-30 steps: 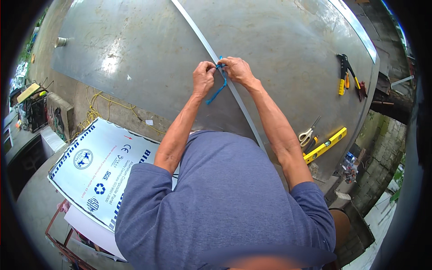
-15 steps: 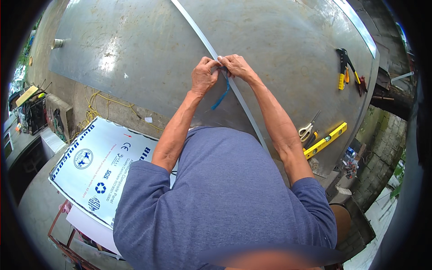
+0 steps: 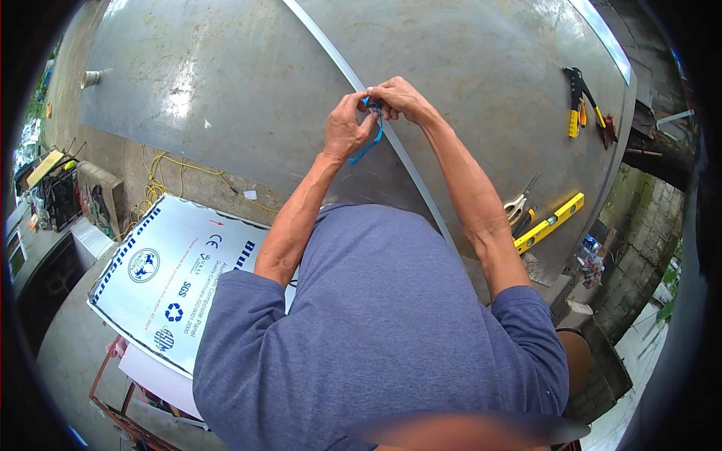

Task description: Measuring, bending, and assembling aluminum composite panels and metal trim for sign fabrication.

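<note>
"Up on the big metal sheet [image 3: 248, 98], what are the hands doing?"

"Both are pinching. The left hand [image 3: 346, 129] and the right hand [image 3: 401, 99] have their fingertips squeezed on a thin blue cord [image 3: 366, 152]."

"Where is the cord?"

"Between the hands, over the long metal strip [image 3: 412, 171]. Its loose tail bends back toward the person and slants left, so the left hand is nearer to that end."

"Does it go around the strip?"

"I can't tell. The fingers hide that bit."

"Which way does the strip point?"

"It runs from far off on the left, under the hands, to close by on the right. The tail leans the other way."

"What else is around?"

"On the right, scissors [image 3: 514, 208], a yellow level [image 3: 549, 224] and a black and yellow tool [image 3: 577, 94]. On the left, a white panel [image 3: 241, 225]."
</note>
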`<state>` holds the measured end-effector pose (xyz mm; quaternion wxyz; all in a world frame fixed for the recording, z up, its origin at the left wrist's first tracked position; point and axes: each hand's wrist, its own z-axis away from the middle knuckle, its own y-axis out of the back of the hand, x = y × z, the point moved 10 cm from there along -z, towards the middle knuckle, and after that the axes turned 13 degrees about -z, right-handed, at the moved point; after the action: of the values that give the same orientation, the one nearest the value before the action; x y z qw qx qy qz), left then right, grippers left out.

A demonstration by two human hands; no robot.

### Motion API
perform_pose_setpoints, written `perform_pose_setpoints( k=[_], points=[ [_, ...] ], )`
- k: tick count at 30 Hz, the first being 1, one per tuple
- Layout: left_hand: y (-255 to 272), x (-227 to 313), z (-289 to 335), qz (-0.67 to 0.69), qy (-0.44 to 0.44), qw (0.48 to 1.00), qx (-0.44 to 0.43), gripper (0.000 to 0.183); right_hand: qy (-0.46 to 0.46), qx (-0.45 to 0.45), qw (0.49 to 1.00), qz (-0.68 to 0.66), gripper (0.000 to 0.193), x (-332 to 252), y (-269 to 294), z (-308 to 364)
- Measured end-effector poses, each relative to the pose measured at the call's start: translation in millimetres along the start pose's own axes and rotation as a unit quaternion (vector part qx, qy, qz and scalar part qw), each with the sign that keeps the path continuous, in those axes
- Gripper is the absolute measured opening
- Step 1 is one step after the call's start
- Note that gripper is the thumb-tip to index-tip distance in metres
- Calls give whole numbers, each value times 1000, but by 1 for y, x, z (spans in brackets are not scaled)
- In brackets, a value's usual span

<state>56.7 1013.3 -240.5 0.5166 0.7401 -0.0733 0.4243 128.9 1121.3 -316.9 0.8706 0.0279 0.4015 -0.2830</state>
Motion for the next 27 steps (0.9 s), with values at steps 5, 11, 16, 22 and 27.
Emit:
perform_pose_setpoints(
  k=[5,11,16,22,27],
  points=[
    [-15,-16,-2,35,85,994,-59,23,-44,19,999,12,39,6,9,7],
    [-28,-27,7,106,95,981,-129,18,-15,-2,992,129,42,-11,0,18],
    [-45,-21,21,288,107,911,-276,19,155,-79,870,462,40,-33,-24,29],
    [-32,-24,45,304,170,879,-326,33,229,-26,829,509,41,-37,-6,51],
    [-10,-28,50,384,196,862,-268,40,236,28,816,527,42,-31,-10,62]
  ],
)
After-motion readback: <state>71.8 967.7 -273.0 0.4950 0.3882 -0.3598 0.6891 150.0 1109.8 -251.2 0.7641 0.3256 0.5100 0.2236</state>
